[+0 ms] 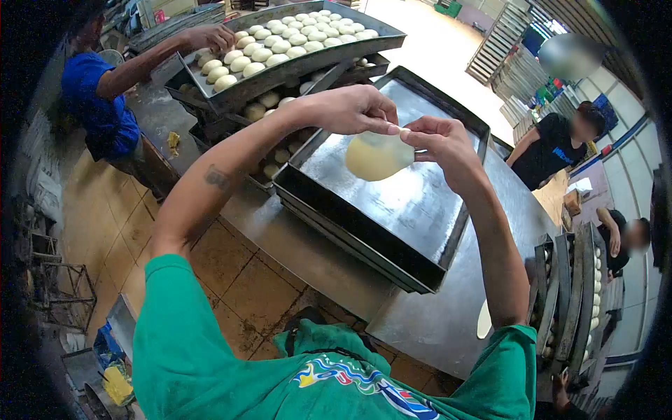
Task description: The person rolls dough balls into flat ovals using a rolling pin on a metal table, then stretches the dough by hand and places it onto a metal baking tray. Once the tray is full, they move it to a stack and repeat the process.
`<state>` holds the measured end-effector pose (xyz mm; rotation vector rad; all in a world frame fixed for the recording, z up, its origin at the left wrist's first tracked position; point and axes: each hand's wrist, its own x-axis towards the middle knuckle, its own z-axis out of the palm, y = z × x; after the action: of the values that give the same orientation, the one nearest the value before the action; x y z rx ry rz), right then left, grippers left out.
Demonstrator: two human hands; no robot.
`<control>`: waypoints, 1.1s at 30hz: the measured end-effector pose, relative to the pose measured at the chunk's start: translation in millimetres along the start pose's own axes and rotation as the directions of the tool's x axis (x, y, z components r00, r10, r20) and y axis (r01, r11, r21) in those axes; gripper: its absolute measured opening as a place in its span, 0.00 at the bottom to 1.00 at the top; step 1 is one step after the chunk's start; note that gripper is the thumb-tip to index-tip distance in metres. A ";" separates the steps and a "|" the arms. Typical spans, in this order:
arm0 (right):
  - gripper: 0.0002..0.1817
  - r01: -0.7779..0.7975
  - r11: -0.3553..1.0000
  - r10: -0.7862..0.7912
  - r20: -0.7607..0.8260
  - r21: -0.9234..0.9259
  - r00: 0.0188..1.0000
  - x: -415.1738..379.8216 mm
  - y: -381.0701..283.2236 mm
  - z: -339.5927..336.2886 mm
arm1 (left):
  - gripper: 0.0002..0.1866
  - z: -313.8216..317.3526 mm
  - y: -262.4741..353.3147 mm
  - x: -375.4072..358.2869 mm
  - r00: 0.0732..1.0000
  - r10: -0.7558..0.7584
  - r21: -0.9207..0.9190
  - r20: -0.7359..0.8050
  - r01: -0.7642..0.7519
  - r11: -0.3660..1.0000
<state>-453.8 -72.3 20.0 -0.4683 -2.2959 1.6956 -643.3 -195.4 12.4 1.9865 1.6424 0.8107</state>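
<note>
Between my two hands hangs a thin, flattened piece of pale dough (pixel 376 158), pinched along its top edge. My left hand (pixel 360 110) grips that edge with thumb and fingers on one side. On the other side my right hand (pixel 437 140) pinches it close by, the fingers curled. The dough hangs over a metal baking tray (pixel 420 203), whose bare bottom shines under it. This tray is the top one of a stack on the steel table.
At the upper left, a tray (pixel 294 63) of dough balls tops other stacked trays; a co-worker's hand (pixel 212 36) touches it. A round dough piece (pixel 484 320) lies on the steel table (pixel 413 329). More trays (pixel 577 294) stand at right, near other people.
</note>
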 end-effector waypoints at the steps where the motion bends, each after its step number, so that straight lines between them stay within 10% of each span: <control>1: 0.13 -0.020 1.000 0.020 -0.022 -0.019 1.000 11.0 2.9 4.5 | 0.17 -3.0 -14.8 1.4 1.000 0.023 0.042 -0.018 -0.022 0.999; 9: 0.12 -0.128 0.992 0.128 -0.024 -0.016 0.992 55.1 21.0 26.0 | 0.17 -23.0 -63.7 -4.5 0.997 0.045 0.042 0.067 -0.047 0.998; 19: 0.13 -0.397 0.918 0.394 -0.067 -0.030 0.917 152.3 188.4 50.5 | 0.11 84.7 -171.6 49.5 0.911 -0.397 0.304 -0.109 0.410 0.860; 25: 0.13 -0.445 0.887 0.457 -0.097 0.118 0.884 155.0 183.7 54.1 | 0.14 96.5 -212.5 59.6 0.802 -0.571 0.080 -0.173 0.589 0.804; 33: 0.13 -0.421 0.902 0.431 -0.236 0.095 0.871 164.7 202.4 62.1 | 0.21 85.4 -225.0 44.7 0.872 -0.468 -0.074 -0.143 0.462 0.884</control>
<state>-606.7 -6.2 -190.2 -1.1863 -2.0713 1.7355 -742.6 -103.5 -191.6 1.4292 2.0656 0.8131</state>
